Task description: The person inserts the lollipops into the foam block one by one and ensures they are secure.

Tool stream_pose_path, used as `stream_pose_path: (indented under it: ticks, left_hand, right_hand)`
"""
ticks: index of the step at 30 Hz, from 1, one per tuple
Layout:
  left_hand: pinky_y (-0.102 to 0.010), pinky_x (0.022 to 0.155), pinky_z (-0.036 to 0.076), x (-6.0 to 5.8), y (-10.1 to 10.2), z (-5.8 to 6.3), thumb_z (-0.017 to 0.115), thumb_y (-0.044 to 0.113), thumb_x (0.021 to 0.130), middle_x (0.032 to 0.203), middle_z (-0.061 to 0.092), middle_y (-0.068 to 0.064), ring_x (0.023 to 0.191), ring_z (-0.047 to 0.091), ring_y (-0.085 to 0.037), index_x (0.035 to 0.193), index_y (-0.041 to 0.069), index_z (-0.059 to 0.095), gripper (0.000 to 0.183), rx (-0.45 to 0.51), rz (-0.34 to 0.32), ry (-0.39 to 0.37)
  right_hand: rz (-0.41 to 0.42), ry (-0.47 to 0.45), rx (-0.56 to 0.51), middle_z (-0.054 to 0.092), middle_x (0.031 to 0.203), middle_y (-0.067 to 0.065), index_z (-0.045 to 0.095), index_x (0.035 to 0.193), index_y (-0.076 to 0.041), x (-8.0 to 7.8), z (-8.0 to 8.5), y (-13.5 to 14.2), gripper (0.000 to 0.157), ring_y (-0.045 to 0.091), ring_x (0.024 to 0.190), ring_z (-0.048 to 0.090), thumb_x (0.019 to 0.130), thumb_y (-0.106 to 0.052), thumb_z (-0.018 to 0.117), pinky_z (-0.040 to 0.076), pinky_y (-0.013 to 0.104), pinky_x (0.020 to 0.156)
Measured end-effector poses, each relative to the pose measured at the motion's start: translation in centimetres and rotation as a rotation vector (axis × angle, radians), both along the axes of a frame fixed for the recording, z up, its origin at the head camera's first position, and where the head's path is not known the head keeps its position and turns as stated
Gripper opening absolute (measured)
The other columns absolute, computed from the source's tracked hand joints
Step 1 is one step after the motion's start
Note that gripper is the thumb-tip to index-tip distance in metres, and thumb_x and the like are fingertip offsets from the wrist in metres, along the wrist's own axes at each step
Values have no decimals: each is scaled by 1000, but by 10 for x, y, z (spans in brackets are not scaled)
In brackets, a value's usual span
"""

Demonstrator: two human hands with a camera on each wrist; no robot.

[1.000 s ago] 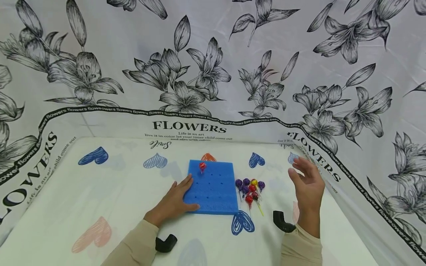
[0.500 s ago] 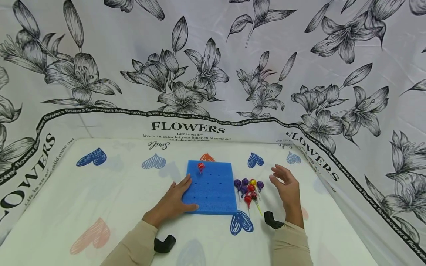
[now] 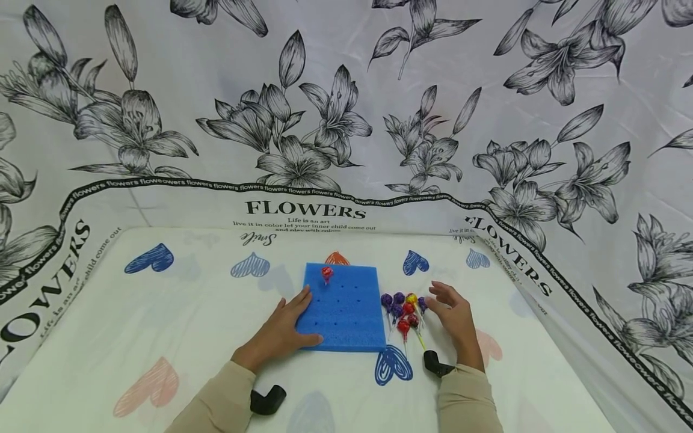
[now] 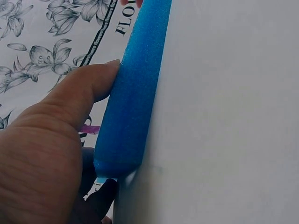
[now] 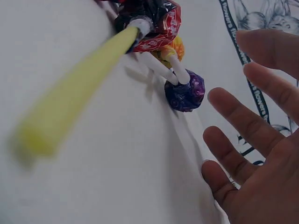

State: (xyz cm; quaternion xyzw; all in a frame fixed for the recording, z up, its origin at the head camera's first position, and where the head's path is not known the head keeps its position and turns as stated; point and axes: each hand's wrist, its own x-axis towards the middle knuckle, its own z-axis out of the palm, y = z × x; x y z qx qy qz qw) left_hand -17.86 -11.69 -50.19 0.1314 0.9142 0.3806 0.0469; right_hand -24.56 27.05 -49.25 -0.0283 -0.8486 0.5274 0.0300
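Note:
A blue foam block (image 3: 354, 313) with rows of small holes lies flat, and one red lollipop (image 3: 327, 273) stands in its upper left part. My left hand (image 3: 277, 331) rests against the block's left edge, fingers spread and thumb on its near edge; the left wrist view shows the thumb (image 4: 100, 79) pressing the top edge. To the block's right lie several lollipops in purple, red and yellow. My right hand (image 3: 453, 314) hovers beside them with relaxed, parted fingers, holding nothing. Nearest its fingertips is a purple lollipop (image 5: 185, 92), with a yellow stick (image 5: 79, 93) jutting toward the camera.
A white tablecloth (image 3: 206, 337) printed with hearts covers the table. Behind rises a white curtain (image 3: 243, 54) with black flower drawings. A black curved mount (image 3: 268, 400) shows at the left wrist and another black mount (image 3: 436, 364) at the right.
My right hand has come left and downward in the head view, from well right of the lollipops to right beside them. The left hand, block and lollipops stay in place.

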Motion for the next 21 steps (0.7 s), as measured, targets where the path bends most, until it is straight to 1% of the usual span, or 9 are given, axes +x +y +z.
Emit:
stream_pose_path:
  ticks: [3, 6, 9, 12, 16, 18, 21]
  left_hand:
    - [-53, 113, 9, 0, 0, 0, 78, 48, 77, 159, 16, -4, 143, 7, -39, 151, 5, 29, 99, 1, 2, 0]
    - [-52, 113, 8, 0, 1, 0, 78, 48, 77, 159, 16, -4, 143, 8, -38, 151, 5, 29, 98, 1, 2, 4]
    - [-51, 114, 8, 0, 1, -1, 77, 49, 77, 159, 16, -4, 143, 8, -38, 151, 5, 29, 99, -4, 0, 5]
    - [-50, 114, 7, 0, 1, -1, 77, 49, 77, 159, 16, -4, 143, 9, -37, 151, 5, 29, 99, -8, -2, 5]
    - [-49, 114, 5, 0, 1, -1, 78, 49, 77, 159, 16, -4, 143, 10, -36, 151, 4, 29, 99, -6, -4, 10]
    - [-49, 114, 5, 0, 1, -1, 77, 49, 77, 159, 16, -4, 143, 10, -36, 151, 5, 29, 99, -7, -2, 11]
    - [-50, 114, 6, 0, 1, -1, 78, 49, 77, 159, 16, -4, 143, 9, -37, 151, 5, 29, 99, -8, 1, 8]
  right_hand:
    - [9, -13, 7, 58, 130, 12, 55, 135, -12, 0, -2, 0, 50, 32, 125, 46, 89, -24, 72, 38, 54, 100]
    - [18, -24, 45, 59, 129, 13, 56, 135, -12, 1, -4, -1, 49, 31, 122, 48, 90, -24, 71, 40, 51, 100]
    - [27, -21, 108, 59, 128, 14, 57, 134, -11, 1, -7, -2, 46, 31, 121, 50, 90, -20, 70, 38, 51, 101]
    - [30, -17, 181, 60, 126, 14, 59, 132, -10, 2, -8, -5, 43, 32, 122, 49, 91, -17, 68, 35, 53, 103]
    - [16, -27, 260, 62, 124, 14, 63, 128, -11, 1, -7, -9, 37, 34, 124, 47, 92, -17, 67, 31, 56, 105]
    - [6, -28, 271, 62, 122, 13, 64, 127, -11, 0, -7, -10, 35, 33, 124, 47, 92, -16, 67, 32, 56, 105]
    - [-13, 5, 241, 64, 119, 13, 65, 125, -9, 1, -6, -9, 34, 32, 119, 51, 91, -14, 67, 36, 53, 102]
